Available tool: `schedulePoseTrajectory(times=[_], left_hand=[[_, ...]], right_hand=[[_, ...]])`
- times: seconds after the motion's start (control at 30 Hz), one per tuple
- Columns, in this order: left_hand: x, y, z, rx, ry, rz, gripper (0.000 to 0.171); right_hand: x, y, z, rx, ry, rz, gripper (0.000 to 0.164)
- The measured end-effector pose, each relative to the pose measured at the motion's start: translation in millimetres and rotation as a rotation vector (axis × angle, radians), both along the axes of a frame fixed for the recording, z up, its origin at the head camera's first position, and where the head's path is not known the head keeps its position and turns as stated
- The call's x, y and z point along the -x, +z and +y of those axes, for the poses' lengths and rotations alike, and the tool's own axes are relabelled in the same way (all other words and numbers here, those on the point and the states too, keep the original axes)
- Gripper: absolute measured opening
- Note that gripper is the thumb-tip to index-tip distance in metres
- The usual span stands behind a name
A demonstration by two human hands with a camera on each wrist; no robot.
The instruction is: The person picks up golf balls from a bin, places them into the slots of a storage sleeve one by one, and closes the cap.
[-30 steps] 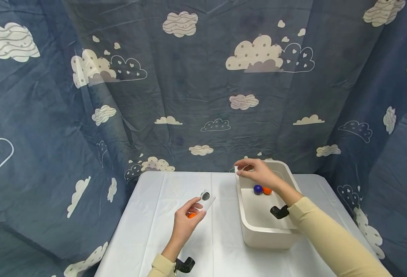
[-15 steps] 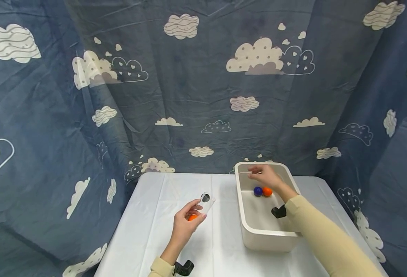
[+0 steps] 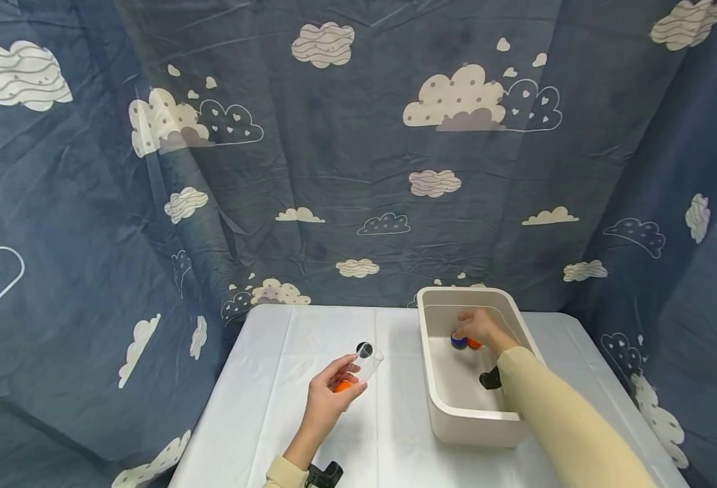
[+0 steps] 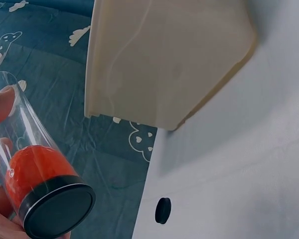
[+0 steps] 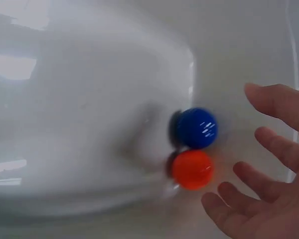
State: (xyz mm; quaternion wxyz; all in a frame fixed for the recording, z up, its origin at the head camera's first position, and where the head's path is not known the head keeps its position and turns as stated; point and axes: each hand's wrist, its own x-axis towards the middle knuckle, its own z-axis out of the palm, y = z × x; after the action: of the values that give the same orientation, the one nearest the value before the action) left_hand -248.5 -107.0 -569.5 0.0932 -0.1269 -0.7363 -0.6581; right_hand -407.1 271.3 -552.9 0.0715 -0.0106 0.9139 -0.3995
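My left hand (image 3: 328,396) holds a clear tube (image 3: 369,364) above the table. Inside the tube, by its black-capped end, sits an orange ball (image 4: 37,172); the black cap (image 4: 57,209) faces the left wrist camera. My right hand (image 3: 480,327) is down inside a white bin, its fingers (image 5: 261,186) spread and loosely bent, holding nothing. Close to those fingers, a blue ball (image 5: 197,128) and another orange ball (image 5: 193,169) lie side by side on the bin floor. In the head view, the right fingers partly cover both balls.
The deep white bin (image 3: 474,411) stands on the right of the white-covered table (image 3: 261,407). A loose black cap (image 4: 163,210) lies on the table just beyond the tube. Behind and at the sides hangs a dark blue cloud-print cloth (image 3: 346,156).
My right hand has moved from over the bin's far left rim down into the bin, close to the two balls. The left hand keeps its hold on the tube, almost still.
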Motion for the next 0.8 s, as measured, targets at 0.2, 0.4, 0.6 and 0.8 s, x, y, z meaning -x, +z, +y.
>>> schedulePoseTrajectory(times=[0.2, 0.4, 0.6, 0.8], left_hand=[[1.8, -1.9, -1, -0.004, -0.015, 0.006, 0.053], [2.3, -5.5, -3, -0.004, 0.000, 0.003, 0.052], [1.6, -7.7, -4, -0.006, -0.005, 0.012, 0.052], [1.9, -6.5, -6, 0.007, -0.003, 0.000, 0.052]], right_hand=[[-1.8, -20.0, 12, 0.075, -0.042, -0.064, 0.065], [4.7, -36.7, 15, 0.087, -0.043, -0.076, 0.068], [10.8, -47.9, 11, -0.160, 0.046, -0.028, 0.064], [14.7, -54.0, 5, -0.344, 0.121, 0.012, 0.050]])
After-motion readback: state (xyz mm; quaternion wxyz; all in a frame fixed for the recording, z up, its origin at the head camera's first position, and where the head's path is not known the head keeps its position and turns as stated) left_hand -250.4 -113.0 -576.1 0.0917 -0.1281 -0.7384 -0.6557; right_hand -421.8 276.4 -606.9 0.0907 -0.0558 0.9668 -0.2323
